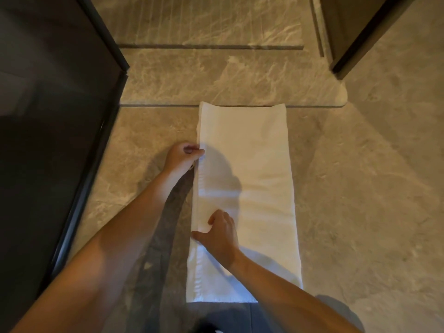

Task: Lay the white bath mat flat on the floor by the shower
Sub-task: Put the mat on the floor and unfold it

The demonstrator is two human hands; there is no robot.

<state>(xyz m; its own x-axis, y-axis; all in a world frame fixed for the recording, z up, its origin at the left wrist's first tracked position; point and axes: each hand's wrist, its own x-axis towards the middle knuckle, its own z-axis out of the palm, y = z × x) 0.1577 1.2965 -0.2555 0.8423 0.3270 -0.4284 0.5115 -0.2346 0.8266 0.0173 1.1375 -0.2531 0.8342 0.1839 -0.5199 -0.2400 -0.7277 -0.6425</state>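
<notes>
The white bath mat (259, 169) lies on the marble floor as a long folded strip, its far end touching the raised shower step (216, 78). My left hand (183, 157) pinches the mat's left edge about a third of the way down. My right hand (219, 234) grips the same left edge nearer to me, thumb under the fold and fingers on top. Both forearms reach in from the bottom of the view.
A dark glass panel with a black frame (79, 164) runs along the left. A dark door or cabinet edge (355, 44) stands at the upper right. Bare marble floor (360, 188) lies to the right of the mat. My dark clothing shows at the bottom.
</notes>
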